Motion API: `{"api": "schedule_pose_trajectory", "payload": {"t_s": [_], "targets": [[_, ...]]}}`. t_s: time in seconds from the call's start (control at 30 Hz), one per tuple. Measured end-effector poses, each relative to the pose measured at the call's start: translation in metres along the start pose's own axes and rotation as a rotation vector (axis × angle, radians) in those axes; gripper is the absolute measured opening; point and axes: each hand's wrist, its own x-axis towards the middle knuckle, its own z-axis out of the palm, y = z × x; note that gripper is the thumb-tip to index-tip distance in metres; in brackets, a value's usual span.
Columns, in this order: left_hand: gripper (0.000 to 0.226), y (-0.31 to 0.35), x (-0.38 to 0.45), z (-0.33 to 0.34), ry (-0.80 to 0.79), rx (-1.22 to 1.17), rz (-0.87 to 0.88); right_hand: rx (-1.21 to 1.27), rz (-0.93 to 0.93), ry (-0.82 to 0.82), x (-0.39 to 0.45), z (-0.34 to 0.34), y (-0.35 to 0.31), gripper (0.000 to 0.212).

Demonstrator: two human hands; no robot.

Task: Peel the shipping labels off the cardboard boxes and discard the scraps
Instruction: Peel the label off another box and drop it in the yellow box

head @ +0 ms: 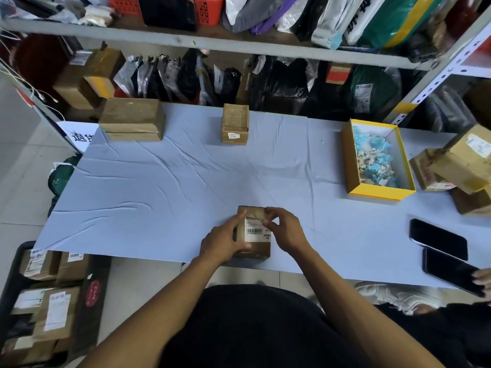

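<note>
A small cardboard box (253, 251) stands near the front edge of the table, with a white shipping label (256, 231) with a barcode on its top face. My left hand (223, 239) grips the box's left side. My right hand (285, 231) is over the right part of the label, its fingertips pinching at the label's upper edge. A yellow-rimmed open box (350, 166) at the right holds several blue and white paper scraps (377, 160).
The table (159, 187) has a pale blue cloth. Cardboard boxes stand at the back left (132, 119), back middle (235, 123) and far right (462, 160). Two phones (438, 239) lie at the front right. A black crate (16, 266) of labelled parcels sits on the floor left.
</note>
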Motion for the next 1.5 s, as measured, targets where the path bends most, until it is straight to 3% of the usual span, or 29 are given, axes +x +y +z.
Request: {"api": "schedule_pose_trajectory", "payload": {"t_s": [0.7, 1.5], "targets": [[0.091, 0.0027, -0.0018, 0.0027, -0.028, -0.011, -0.016, 0.089, 0.067, -0.054, 0.0006, -0.0024, -0.0001, 0.021], [0.092, 0.0050, -0.0019, 0.0017, -0.055, -0.072, -0.017, 0.184, 0.125, -0.103, 0.0003, -0.0064, -0.0031, 0.016]]}}
